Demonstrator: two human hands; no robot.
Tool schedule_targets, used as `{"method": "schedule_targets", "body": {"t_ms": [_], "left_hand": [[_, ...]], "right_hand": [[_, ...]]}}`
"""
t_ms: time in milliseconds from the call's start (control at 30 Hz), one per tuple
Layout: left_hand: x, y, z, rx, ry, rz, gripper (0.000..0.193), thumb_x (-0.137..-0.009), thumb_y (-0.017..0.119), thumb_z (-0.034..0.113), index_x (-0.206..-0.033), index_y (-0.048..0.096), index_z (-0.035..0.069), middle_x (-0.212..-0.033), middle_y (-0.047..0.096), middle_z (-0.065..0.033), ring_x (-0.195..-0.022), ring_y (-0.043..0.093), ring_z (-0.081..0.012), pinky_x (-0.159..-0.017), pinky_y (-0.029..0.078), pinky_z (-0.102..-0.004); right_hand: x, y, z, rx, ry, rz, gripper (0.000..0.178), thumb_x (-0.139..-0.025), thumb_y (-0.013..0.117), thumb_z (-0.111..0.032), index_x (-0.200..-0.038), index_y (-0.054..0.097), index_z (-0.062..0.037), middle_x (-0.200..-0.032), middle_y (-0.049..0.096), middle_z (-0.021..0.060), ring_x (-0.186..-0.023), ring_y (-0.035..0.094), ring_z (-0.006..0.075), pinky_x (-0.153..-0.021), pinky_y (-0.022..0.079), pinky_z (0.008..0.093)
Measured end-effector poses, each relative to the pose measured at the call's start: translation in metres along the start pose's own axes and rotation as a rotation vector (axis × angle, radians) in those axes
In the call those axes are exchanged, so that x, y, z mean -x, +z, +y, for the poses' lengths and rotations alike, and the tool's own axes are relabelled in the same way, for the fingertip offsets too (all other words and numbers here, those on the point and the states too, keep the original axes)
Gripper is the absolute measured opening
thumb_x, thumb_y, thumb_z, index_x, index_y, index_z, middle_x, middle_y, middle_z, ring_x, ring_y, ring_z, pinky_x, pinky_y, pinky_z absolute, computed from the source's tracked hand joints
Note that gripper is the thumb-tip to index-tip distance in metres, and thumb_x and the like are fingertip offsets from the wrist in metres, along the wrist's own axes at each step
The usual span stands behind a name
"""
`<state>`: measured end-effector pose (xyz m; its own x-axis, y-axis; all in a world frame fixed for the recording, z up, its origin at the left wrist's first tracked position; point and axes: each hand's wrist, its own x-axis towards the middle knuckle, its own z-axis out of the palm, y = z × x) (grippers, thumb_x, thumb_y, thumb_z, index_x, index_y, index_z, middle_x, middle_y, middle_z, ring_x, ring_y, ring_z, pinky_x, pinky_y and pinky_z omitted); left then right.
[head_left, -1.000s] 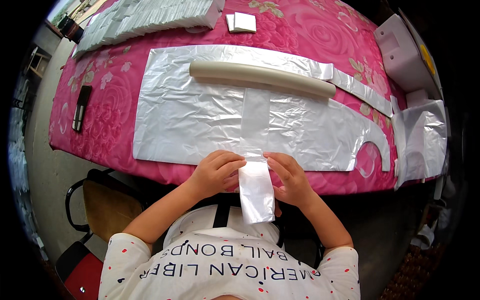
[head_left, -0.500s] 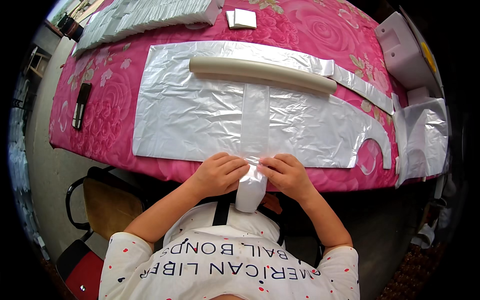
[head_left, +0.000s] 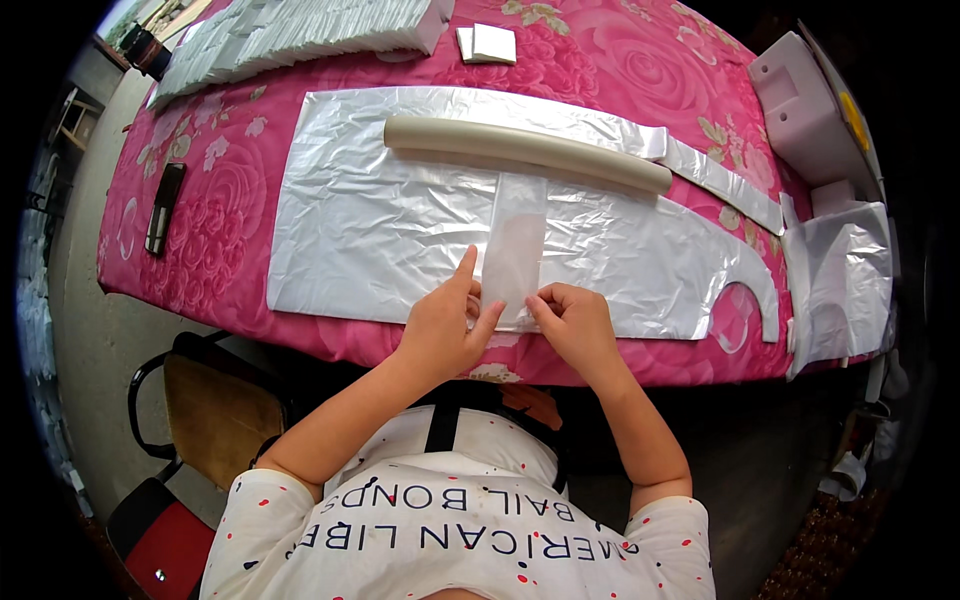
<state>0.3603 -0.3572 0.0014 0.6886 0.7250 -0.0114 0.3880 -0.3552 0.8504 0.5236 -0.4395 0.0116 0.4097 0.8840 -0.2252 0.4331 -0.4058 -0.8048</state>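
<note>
A narrow translucent white plastic strip (head_left: 515, 250) lies folded on a wide stack of silvery plastic bags (head_left: 380, 230) on the table. My left hand (head_left: 445, 325) presses on the strip's near left edge, index finger pointing up along it. My right hand (head_left: 572, 322) pinches the strip's near right corner. A long beige tube (head_left: 525, 150) rests across the far end of the strip and the bags.
The table has a pink rose-patterned cloth (head_left: 220, 180). A dark flat object (head_left: 163, 207) lies at its left. Stacks of folded bags (head_left: 300, 35) and small white squares (head_left: 487, 43) sit at the back. A white machine (head_left: 810, 115) and more bags (head_left: 845, 275) are at right. A brown chair (head_left: 215, 410) stands lower left.
The strip's lower end, which hung over the table edge, has been folded up onto the bags. Both hands moved forward onto the table with it.
</note>
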Motion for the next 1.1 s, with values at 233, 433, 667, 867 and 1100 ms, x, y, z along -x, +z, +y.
{"method": "schedule_targets", "body": {"t_ms": [233, 433, 667, 867, 1100], "left_hand": [[-0.001, 0.007, -0.005, -0.346, 0.44, -0.03, 0.069, -0.078, 0.06, 0.018, -0.133, 0.028, -0.006, -0.137, 0.031, -0.0234, -0.126, 0.033, -0.037, -0.102, 0.03, -0.0419], [-0.003, 0.03, -0.008, -0.512, 0.345, -0.128, 0.074, -0.08, 0.056, 0.033, -0.134, 0.025, -0.008, -0.142, 0.024, -0.0236, -0.134, 0.019, -0.035, -0.108, 0.016, -0.0447], [-0.007, 0.032, -0.013, -0.579, 0.358, -0.12, 0.072, -0.081, 0.055, 0.034, -0.133, 0.028, -0.009, -0.141, 0.025, -0.0222, -0.134, 0.021, -0.0312, -0.109, 0.017, -0.0415], [-0.013, 0.024, -0.01, -0.571, 0.409, -0.096, 0.069, -0.077, 0.058, 0.031, -0.128, 0.035, -0.01, -0.136, 0.034, -0.0231, -0.129, 0.031, -0.0319, -0.106, 0.024, -0.0408], [-0.021, 0.011, -0.005, -0.551, 0.464, -0.13, 0.069, -0.067, 0.06, 0.02, -0.124, 0.039, -0.011, -0.129, 0.042, -0.0244, -0.122, 0.04, -0.0331, -0.102, 0.031, -0.0393]], "right_hand": [[-0.009, -0.003, -0.003, 0.075, 0.075, -0.052, 0.021, -0.079, 0.06, -0.021, -0.077, 0.066, 0.0, -0.066, 0.064, 0.0125, -0.057, 0.062, 0.0232, -0.055, 0.047, 0.0315], [-0.011, 0.001, 0.005, 0.042, 0.089, -0.034, 0.022, -0.077, 0.061, -0.022, -0.077, 0.065, -0.0007, -0.067, 0.064, 0.0123, -0.058, 0.062, 0.0239, -0.056, 0.048, 0.0321], [-0.002, 0.0, -0.011, 0.184, 0.063, -0.031, 0.023, -0.071, 0.068, -0.016, -0.086, 0.062, 0.0002, -0.067, 0.062, 0.0088, -0.058, 0.06, 0.0164, -0.054, 0.046, 0.0278], [0.0, 0.0, 0.012, 0.552, -0.588, 0.241, 0.053, -0.064, 0.072, -0.013, -0.113, 0.054, -0.0035, -0.116, 0.054, 0.0126, -0.103, 0.053, 0.0263, -0.085, 0.045, 0.034], [-0.029, -0.027, 0.015, 0.478, -0.808, -0.12, 0.05, -0.07, 0.059, -0.005, -0.119, 0.051, -0.0018, -0.12, 0.053, 0.0129, -0.113, 0.049, 0.0297, -0.097, 0.039, 0.0368]]}}
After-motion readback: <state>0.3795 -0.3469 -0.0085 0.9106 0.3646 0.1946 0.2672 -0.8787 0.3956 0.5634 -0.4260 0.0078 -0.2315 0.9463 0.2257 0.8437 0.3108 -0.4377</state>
